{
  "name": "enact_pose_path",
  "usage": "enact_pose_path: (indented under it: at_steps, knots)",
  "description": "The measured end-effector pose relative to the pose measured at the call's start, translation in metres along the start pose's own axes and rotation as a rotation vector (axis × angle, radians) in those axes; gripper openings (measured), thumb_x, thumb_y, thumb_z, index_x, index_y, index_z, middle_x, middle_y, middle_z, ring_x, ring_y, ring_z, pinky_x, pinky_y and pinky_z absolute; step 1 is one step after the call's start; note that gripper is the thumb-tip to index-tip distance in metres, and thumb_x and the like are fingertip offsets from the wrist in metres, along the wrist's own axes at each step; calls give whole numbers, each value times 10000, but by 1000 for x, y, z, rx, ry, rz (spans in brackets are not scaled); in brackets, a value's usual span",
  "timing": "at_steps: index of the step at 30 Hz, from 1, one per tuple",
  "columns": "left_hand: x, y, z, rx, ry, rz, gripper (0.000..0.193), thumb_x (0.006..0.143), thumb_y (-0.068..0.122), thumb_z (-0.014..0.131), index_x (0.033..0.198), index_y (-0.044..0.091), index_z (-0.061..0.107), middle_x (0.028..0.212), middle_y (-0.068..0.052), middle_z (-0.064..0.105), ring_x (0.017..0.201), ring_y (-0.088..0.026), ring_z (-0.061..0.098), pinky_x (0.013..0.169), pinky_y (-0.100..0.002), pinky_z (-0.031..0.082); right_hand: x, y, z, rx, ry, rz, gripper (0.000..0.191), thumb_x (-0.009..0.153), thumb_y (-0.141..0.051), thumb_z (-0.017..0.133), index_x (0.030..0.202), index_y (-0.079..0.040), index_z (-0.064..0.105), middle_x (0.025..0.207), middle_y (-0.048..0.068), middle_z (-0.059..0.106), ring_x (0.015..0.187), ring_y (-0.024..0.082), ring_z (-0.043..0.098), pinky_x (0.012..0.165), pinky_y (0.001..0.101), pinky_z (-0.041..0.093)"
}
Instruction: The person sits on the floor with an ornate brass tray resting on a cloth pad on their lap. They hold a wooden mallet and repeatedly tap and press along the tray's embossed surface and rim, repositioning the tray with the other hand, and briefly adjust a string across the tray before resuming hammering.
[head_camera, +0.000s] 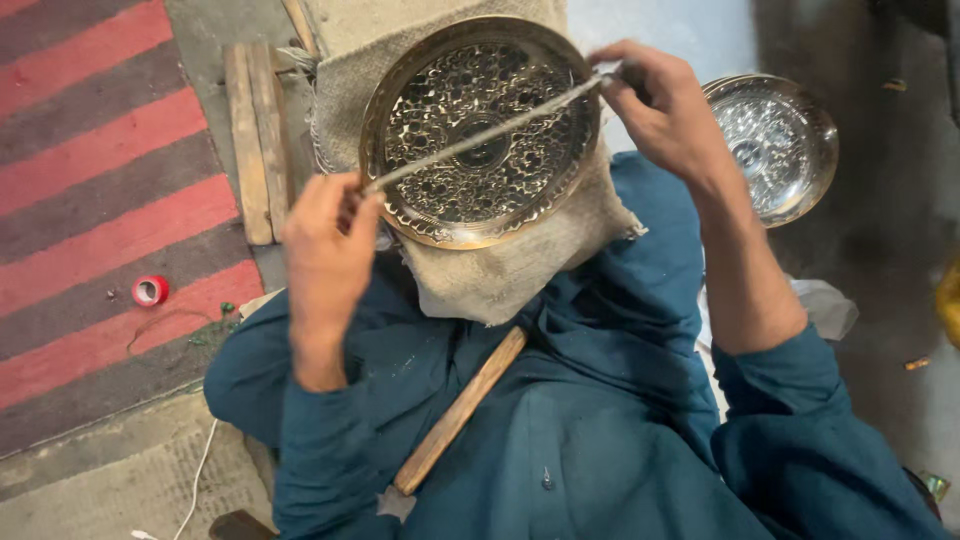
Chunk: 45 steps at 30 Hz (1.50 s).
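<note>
With the left hand (325, 245) and right hand (665, 110) each closed on an end of the thin metal tool (480, 135) laid across the engraved brass plate (480, 130) on burlap (500, 265), even pressure from both seems wise.

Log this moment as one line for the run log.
left hand: grips rod end | right hand: grips other end | rod: across engraved brass plate on burlap

Floor, left: striped rug (90, 190), red and grey bands.
Floor, right: dark bare concrete (890, 250).
Near left: pale mat (110, 480).
</note>
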<state>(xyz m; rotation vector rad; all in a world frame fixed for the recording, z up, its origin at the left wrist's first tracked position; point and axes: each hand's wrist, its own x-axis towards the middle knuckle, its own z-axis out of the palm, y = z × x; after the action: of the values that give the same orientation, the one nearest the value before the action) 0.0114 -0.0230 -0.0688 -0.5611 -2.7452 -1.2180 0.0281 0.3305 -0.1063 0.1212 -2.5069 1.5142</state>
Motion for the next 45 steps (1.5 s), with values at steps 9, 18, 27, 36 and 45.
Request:
enact_pose_path:
  at_steps: [9, 18, 27, 36, 45]
  knots:
    - [62, 7, -2, -163, 266, -2, 92, 1096, 97, 680, 1091, 6, 689, 809, -65, 603, 730, -77, 513, 637, -266, 408, 29, -19, -3, -75, 97, -279, 74, 1114, -8, 631, 1180, -3, 661, 830, -21, 572, 730, 44, 473, 638, 240, 390]
    - [41, 0, 1, -40, 111, 227, 192, 1085, 34, 575, 1225, -31, 690, 1071, -153, 746, 971, -191, 726, 842, -314, 549, -4, 10, 2, -191, 170, 30, 138, 1058, -27, 629, 1189, 13, 637, 982, 84, 698, 785, 98, 568, 687, 312, 471]
    - [-130, -10, 22, 314, -668, -84, 111, 929, 183, 607, 944, 122, 698, 854, -124, 707, 789, -370, 704, 693, -492, 552, -107, -5, 30, 394, 259, 191, 148, 1099, -8, 561, 1243, -12, 594, 1122, 117, 704, 1023, 167, 682, 916, 312, 566]
    - [-192, -31, 66, 273, -791, -181, 339, 837, 295, 718, 1062, 50, 650, 1058, -171, 657, 981, -369, 662, 780, -499, 545, -89, -16, 112, 721, 251, 375, 281, 1043, -43, 629, 1311, -21, 546, 1066, 81, 733, 941, 111, 685, 785, 249, 541]
    - [-168, -65, 1, -770, -838, -730, 397, 918, 184, 612, 1282, 46, 534, 914, -99, 650, 728, -206, 643, 652, -350, 549, -75, -19, 123, 422, 265, 261, 234, 989, -16, 713, 1202, 17, 623, 1062, 53, 753, 1003, 101, 717, 886, 245, 585]
